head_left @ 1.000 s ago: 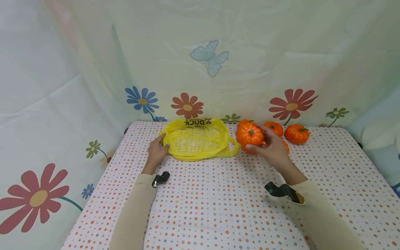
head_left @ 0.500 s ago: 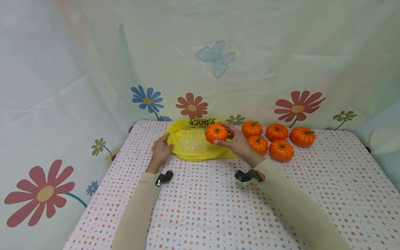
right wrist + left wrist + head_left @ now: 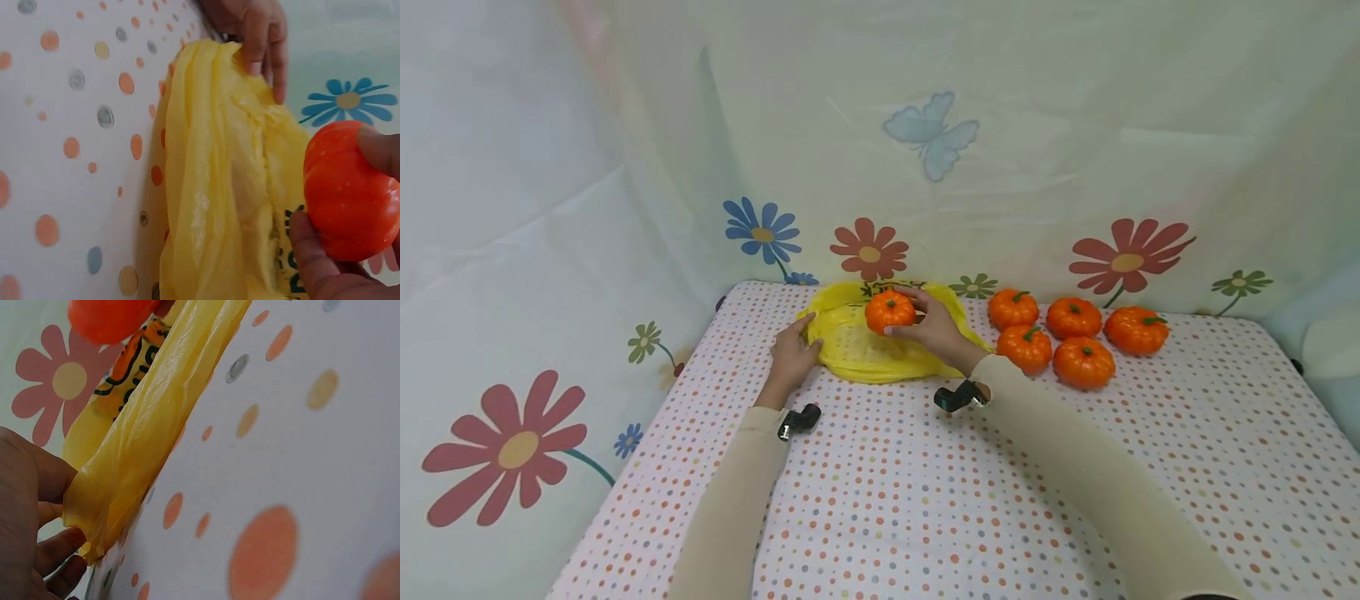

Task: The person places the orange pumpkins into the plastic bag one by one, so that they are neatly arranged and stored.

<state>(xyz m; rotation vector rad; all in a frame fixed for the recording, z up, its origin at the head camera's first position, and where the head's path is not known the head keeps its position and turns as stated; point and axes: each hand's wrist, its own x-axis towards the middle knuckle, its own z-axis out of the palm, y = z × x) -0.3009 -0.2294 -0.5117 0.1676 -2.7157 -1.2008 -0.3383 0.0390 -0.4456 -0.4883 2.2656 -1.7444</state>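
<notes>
A yellow plastic bag (image 3: 865, 372) with dark printing lies with its mouth spread towards the back of the table. My left hand (image 3: 793, 354) pinches the bag's left rim; in the left wrist view its fingers (image 3: 57, 549) are at the gathered yellow edge. Over the bag's mouth, my right hand (image 3: 934, 331) grips a small orange pumpkin (image 3: 889, 312) with a green stem. Seen from the right wrist, thumb and fingers are on opposite sides of the pumpkin (image 3: 350, 194), which is above the bag's printed inner side.
Several more orange pumpkins (image 3: 1084, 363) sit in two loose rows to the right of the bag. The dotted cloth (image 3: 880, 500) covers the table. A flowered curtain (image 3: 1000, 167) hangs right behind its back edge. Each wrist wears a small black camera (image 3: 958, 397).
My right hand has lifted a pumpkin from the group and carried it left over the bag's mouth. My left hand stays at the bag's left rim. The head view has shifted slightly.
</notes>
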